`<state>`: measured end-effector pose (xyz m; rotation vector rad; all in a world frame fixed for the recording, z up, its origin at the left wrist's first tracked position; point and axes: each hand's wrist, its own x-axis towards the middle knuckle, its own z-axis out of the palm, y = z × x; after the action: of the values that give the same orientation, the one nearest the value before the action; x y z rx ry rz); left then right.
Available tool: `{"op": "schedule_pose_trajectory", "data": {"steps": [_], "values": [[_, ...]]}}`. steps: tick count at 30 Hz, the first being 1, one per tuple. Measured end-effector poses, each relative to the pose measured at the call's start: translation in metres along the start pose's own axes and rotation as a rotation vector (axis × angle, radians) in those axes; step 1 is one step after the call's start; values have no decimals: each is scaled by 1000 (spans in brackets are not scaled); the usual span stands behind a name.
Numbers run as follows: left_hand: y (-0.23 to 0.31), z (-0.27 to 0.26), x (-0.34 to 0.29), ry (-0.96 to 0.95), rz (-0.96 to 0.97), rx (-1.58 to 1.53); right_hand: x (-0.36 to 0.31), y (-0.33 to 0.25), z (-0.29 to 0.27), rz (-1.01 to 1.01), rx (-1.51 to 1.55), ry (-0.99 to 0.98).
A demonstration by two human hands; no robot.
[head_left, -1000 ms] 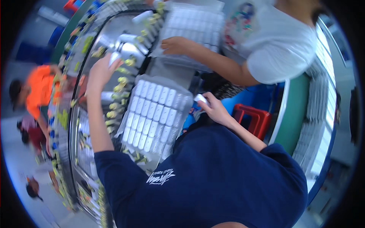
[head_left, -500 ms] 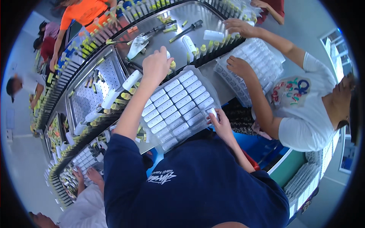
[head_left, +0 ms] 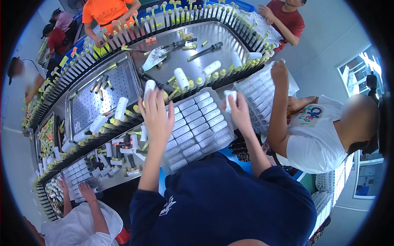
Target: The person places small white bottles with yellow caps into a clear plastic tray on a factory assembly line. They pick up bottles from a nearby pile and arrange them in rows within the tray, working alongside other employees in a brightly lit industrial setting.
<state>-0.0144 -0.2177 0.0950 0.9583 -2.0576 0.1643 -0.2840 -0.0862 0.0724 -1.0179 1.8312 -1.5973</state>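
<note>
My left hand (head_left: 157, 117) is stretched out with fingers apart over the left edge of a clear plastic tray (head_left: 226, 138). Just beyond its fingertips a white oblong casing (head_left: 150, 85) stands on the rack; whether the fingers touch it I cannot tell. My right hand (head_left: 240, 111) is closed on a small white piece (head_left: 230, 101), held above the tray's right side; its exact kind is unclear. Rows of white oblong casings (head_left: 197, 121) fill most of the tray. Another white casing (head_left: 181, 78) is propped on the yellow-tipped rack pegs beyond.
A curved black rack (head_left: 213, 82) with yellow-tipped pegs borders metal trays (head_left: 197, 33) with black tools and a white glove (head_left: 155, 57). At right, a co-worker in a white shirt (head_left: 316, 143) is beside another clear tray (head_left: 262, 98). More people work at left and across.
The view has turned somewhat. My left hand has drawn back from the far rack pegs and its fingers have spread. My right hand has risen from the tray's right edge, holding the white piece.
</note>
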Motion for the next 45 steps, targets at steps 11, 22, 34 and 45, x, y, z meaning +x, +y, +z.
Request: {"op": "schedule_pose_trajectory", "data": {"steps": [11, 22, 34, 45], "values": [[20, -29, -179, -375, -394, -402, 168, 5, -78, -58, -75, 572], [-14, -51, -170, -395, -443, -274, 246, 3, -62, 46, -1107, 255], [-9, -5, -153, -375, -364, -282, 184, 14, 15, -592, -1307, 47], [31, 18, -169, -707, 284, -417, 103, -12, 77, -995, -816, 71]]}}
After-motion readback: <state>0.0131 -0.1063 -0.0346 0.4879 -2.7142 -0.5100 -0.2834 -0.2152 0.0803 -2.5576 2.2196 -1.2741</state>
